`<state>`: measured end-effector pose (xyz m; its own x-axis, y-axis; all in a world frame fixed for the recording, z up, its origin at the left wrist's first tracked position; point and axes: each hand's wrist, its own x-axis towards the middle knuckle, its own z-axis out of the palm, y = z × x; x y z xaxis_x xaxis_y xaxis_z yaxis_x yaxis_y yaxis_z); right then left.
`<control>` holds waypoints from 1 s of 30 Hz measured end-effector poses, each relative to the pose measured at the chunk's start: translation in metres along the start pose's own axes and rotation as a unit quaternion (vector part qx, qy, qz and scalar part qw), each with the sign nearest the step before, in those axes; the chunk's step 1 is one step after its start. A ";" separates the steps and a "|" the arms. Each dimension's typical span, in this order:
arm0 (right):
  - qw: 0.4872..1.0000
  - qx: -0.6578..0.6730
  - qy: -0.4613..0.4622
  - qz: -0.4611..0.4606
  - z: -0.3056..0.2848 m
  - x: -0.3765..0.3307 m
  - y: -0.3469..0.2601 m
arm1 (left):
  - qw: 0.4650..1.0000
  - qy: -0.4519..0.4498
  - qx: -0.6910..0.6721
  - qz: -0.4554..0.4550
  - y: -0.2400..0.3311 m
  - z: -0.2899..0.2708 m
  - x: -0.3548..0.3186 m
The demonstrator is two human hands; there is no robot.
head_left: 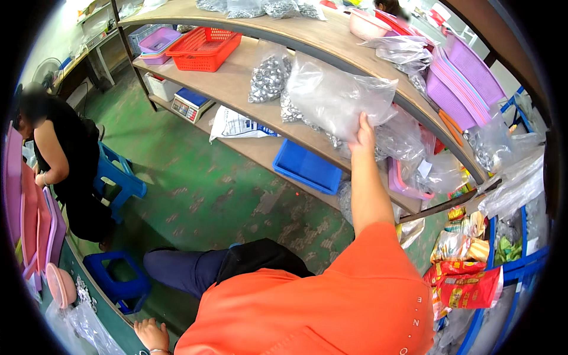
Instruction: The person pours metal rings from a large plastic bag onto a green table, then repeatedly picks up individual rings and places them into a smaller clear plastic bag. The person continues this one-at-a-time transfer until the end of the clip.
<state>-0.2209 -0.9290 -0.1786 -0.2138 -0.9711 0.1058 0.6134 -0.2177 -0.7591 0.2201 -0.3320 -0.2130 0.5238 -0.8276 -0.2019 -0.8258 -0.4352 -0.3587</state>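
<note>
Two hands show from my seat: my right hand (362,133) reaches far out, fingers closed on the near edge of a clear plastic bag (337,97) resting on the wooden shelf (236,89), while my left hand (152,334) lies flat, fingers loose, on the dark table edge (118,319) at lower left. Open green floor (201,189) spreads between shelf and blue stool (118,278). Bag contents stay blurred, and my orange sleeve (331,296) hides the near right.

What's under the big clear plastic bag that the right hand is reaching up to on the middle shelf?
The bag lies on the wooden shelf, overlapping other clear bags of small silver metal parts. The right hand touches its lower edge. What lies directly beneath it is covered.
</note>
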 end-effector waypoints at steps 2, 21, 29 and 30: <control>1.000 -0.019 0.021 -0.007 0.013 0.023 0.016 | 1.000 0.011 -0.002 -0.007 -0.001 -0.008 -0.012; 0.974 -0.113 0.108 0.165 0.062 0.115 0.074 | 0.997 -0.076 0.016 -0.018 -0.004 0.009 -0.007; 0.982 0.183 0.034 -0.017 0.093 0.177 0.043 | 0.992 -0.119 0.003 -0.046 0.002 -0.005 -0.008; 0.973 0.231 0.009 0.003 0.098 0.168 0.034 | 0.992 -0.119 0.002 -0.046 0.000 0.000 -0.007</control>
<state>-0.1612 -1.1086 -0.1235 -0.2199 -0.9716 0.0876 0.8904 -0.2366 -0.3888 0.2161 -0.3264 -0.2113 0.6312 -0.6772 -0.3781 -0.7721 -0.5021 -0.3895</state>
